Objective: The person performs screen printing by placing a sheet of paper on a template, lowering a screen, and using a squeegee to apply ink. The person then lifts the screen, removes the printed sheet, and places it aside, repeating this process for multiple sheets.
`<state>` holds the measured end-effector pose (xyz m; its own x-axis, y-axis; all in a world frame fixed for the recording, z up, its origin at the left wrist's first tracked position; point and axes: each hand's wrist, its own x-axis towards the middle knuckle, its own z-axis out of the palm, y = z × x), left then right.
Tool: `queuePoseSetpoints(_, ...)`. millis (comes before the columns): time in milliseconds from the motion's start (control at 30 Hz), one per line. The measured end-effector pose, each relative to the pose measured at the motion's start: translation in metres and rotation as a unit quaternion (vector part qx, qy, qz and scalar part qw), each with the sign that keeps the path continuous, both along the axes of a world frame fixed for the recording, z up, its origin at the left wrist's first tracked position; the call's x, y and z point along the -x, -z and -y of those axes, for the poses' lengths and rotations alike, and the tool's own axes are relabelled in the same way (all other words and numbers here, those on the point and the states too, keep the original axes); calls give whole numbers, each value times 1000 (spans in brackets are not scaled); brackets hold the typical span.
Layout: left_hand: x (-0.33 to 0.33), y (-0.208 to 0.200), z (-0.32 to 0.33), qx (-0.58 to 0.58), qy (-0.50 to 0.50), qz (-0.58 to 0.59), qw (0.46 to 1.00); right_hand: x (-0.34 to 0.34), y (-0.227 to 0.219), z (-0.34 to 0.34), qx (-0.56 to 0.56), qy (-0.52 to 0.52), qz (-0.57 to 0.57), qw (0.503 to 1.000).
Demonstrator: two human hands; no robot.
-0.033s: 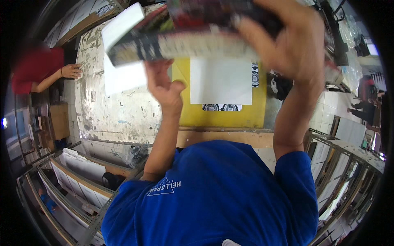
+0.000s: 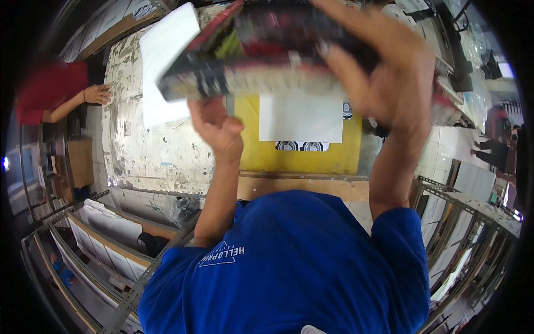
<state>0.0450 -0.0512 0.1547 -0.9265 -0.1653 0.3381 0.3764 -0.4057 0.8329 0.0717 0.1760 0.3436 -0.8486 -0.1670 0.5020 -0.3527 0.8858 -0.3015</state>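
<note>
Nearest the camera is the person's blue short-sleeved cotton shirt (image 2: 300, 261), filling the lower middle of the view, with both bare forearms rising from it toward a thick stack of printed sheets with red, black and green edges (image 2: 261, 61). The stack is held up in the air above the yellow rectangular mat (image 2: 300, 150), close to the camera and blurred. The left hand (image 2: 217, 125) sits under the stack's near edge, fingers curled up against its underside and supporting it. The right hand (image 2: 389, 78) wraps over the stack's right end from above, fingers spread across the top and thumb down its near edge, gripping it. Below the stack, on the yellow mat, lies a plain white rectangular sheet (image 2: 300, 118), with round black-and-white printed emblems (image 2: 300, 146) showing just past its near edge. Left of the mat stretches a worn white worktable with chipped paint (image 2: 150, 156), and a loose white paper (image 2: 164, 67) lies on it. Left of the mat and below the table's edge stand grey metal racks holding white boards (image 2: 105, 234). At the table's far left edge another person in a red top rests a hand (image 2: 99, 93) on the surface.
</note>
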Motion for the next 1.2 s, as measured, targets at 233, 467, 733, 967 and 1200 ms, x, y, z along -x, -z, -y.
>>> queuePoseSetpoints(233, -80, 77, 80, 128, 72, 206, 967, -60, 119, 32, 7, 21, 48, 999)
queuePoseSetpoints(467, -98, 155, 101, 477, -6, 37, 878, -74, 238, 36, 40, 3, 216, 975)
queuePoseSetpoints(733, -99, 148, 98, 575, -34, 65, 815, -37, 281, 28, -19, 84, 180, 980)
queuePoseSetpoints(967, -100, 148, 102, 575, -28, 53, 816, 79, 296, -24, -49, 93, 95, 990)
queuePoseSetpoints(1200, -101, 149, 103, 563, -24, 52, 824, 180, 306, -55, -76, 98, 47, 991)
